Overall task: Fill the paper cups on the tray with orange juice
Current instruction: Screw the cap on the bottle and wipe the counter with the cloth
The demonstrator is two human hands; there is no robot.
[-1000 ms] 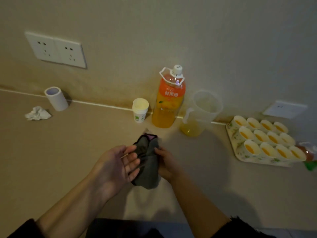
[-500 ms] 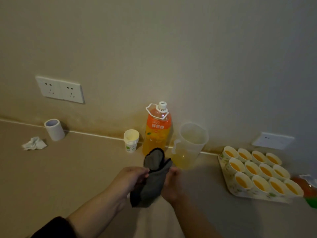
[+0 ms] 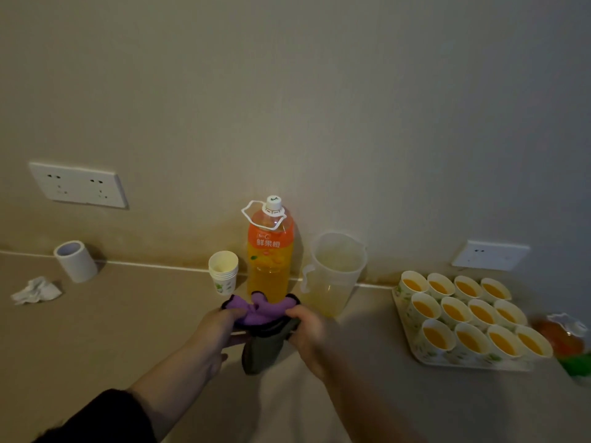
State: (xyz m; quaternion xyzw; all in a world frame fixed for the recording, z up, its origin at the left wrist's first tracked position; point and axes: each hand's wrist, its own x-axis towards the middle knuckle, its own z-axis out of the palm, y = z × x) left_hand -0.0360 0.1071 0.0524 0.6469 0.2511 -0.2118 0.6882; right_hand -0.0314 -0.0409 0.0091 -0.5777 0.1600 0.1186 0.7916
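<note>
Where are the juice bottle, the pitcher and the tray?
juice bottle [image 3: 270, 247], head view, on its orange label.
pitcher [image 3: 334, 282], head view, on its clear wall.
tray [image 3: 426, 359], head view, on its front left rim.

Dim, soft, wide-angle edge warping

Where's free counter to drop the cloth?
Widest bare patch: counter between the crumpled tissue and the cup stack, left of the left hand gripping the cloth. Also a strip between the pitcher and the tray. Crowded: cup stack, juice bottle and pitcher packed at the back; tray full of cups.
</note>
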